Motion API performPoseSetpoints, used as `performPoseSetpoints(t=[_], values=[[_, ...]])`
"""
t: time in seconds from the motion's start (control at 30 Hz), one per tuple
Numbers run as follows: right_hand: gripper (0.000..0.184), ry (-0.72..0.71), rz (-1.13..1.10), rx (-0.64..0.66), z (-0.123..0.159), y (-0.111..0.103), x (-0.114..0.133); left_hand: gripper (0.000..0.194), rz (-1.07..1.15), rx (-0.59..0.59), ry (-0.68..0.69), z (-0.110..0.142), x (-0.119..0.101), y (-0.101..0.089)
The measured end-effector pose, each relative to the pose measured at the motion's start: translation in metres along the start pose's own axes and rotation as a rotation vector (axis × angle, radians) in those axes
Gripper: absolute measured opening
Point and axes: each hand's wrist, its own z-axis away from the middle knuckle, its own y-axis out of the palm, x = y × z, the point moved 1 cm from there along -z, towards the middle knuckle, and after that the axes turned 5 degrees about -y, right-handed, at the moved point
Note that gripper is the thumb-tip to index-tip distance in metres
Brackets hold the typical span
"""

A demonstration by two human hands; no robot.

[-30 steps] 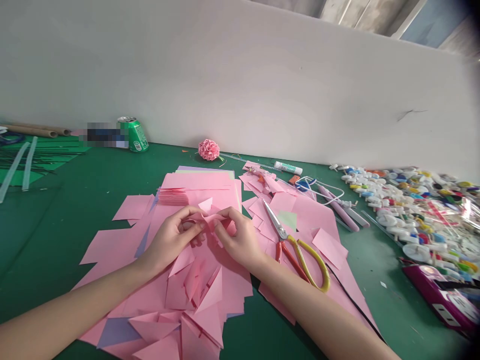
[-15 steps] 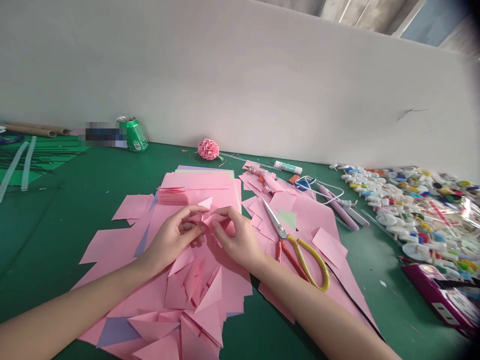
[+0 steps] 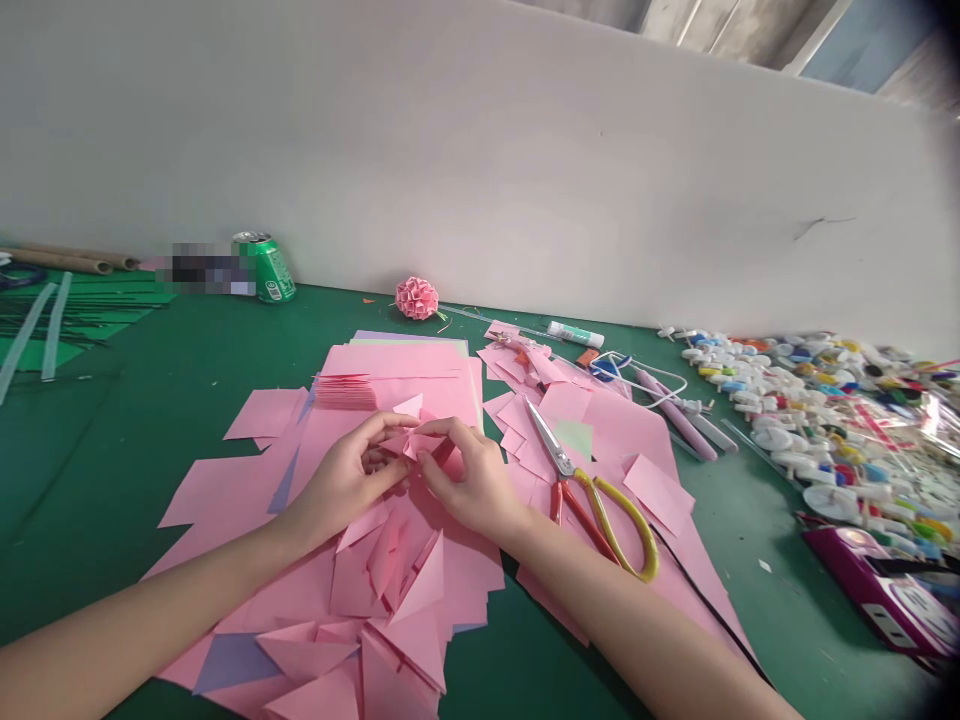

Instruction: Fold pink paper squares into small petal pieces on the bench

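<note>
Moved fingertips: those of the right hand [image 3: 476, 485] are shifted leftward, nearer those of the left hand [image 3: 345, 470], than in the earlier frame.
Pink sheets [image 3: 292, 590]: spread beneath and around both sets of fingers.
Left fingers: curled, thumb and forefinger slightly parted, the paper held at its left side.
Right fingers: thumb and forefinger narrowly parted, the paper touched at its right side; firmness of grip cannot be told.
Scissors [image 3: 568, 468]: laid right of the right fingers, untouched.
Folded pink piece [image 3: 414, 443]: held directly between both hands' fingertips, neither hand being nearer; its long axis is hidden.
</note>
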Motion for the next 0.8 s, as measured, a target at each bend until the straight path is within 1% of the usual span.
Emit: performPoseSetpoints(t=[0.1,0.23,0.3,0.4,0.5,0.63,0.7,0.8], values=[[0.022,-0.033,-0.022,0.023,-0.0002,-0.0023,0.0029,0.035,-0.054,-0.019,0.054,-0.0011,0.0016,-0.0018],[0.034,-0.067,-0.033,0.063,-0.0001,-0.004,0.0052,0.035,-0.08,0.014,0.106,-0.0028,0.0048,-0.0038],[0.033,-0.058,-0.014,0.052,0.0005,-0.0029,0.0038,0.036,-0.07,0.025,0.095,-0.0029,0.0055,-0.0035],[0.02,-0.053,0.005,0.015,0.0015,0.0001,0.0002,0.041,-0.021,0.031,0.043,-0.002,0.0054,-0.0016],[0.019,-0.059,0.024,-0.007,0.002,0.0018,-0.0012,0.049,0.05,0.028,-0.006,-0.0004,0.004,0.0004],[0.018,-0.085,0.037,-0.05,0.0021,0.0004,0.0022,0.055,0.1,-0.02,-0.024,0.0014,0.0008,0.0009],[0.018,-0.098,0.041,-0.075,0.0023,-0.0004,0.0041,0.052,0.088,-0.041,-0.028,0.0018,-0.0003,0.0007],[0.018,-0.093,0.048,-0.088,0.0028,-0.0005,0.0049,0.04,0.021,-0.065,-0.011,0.0013,-0.0005,0.0005]])
